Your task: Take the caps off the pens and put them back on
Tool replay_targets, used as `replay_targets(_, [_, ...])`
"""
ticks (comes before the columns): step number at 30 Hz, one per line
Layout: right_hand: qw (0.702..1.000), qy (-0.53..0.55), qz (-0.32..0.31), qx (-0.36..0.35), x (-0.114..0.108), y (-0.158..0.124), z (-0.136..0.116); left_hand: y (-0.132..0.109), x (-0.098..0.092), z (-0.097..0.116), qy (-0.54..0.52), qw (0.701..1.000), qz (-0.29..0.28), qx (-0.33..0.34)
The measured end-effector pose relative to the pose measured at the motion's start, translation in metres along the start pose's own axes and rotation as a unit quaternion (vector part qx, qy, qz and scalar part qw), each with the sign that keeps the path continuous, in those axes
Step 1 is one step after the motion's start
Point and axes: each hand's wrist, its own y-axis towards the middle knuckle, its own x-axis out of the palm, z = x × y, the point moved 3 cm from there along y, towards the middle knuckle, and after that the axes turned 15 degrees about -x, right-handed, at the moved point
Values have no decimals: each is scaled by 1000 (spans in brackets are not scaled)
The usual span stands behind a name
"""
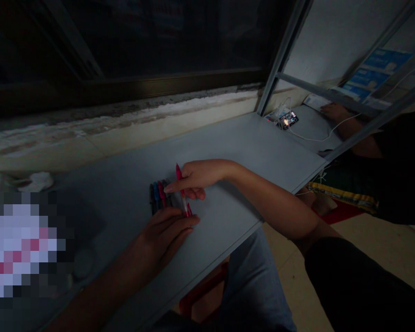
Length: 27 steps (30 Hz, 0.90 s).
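A pink pen [178,171] with a clear barrel stands out to the right of a row of pens. My right hand [197,177] grips it between thumb and fingers, its index finger reaching over the row. Side by side on the desk lie a black pen [152,193], a blue pen [157,192], a red pen [162,190] and darker ones partly hidden by that finger. My left hand [168,230] rests flat with fingers stretched along the lower ends of the row; its fingertips come up to the pink pen's lower end.
The grey desk [228,138] runs below a dark window. At left are a blurred-out patch and a crumpled white thing [38,180]. Beyond a metal frame post [273,85], another person's hand [334,110] rests near a lit phone [289,120] with a white cable.
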Motion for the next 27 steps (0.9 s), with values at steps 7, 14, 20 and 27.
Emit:
replay_targets(7, [1000,-10,1,0,1,1,1,2,2,0,17,1000,-9,-2])
replay_targets(14, [1000,-8,-9,5,0,1,1,-1,0,-1,-4,1000,6,-6])
replay_targets(20, [1000,-2,-19,0,2,2,4,1,0,1,-25,1000,-7,-3])
replay_targets(27, [1000,-6,-19,2,2,3,6,-1,0,1,-22,1000,-7,11])
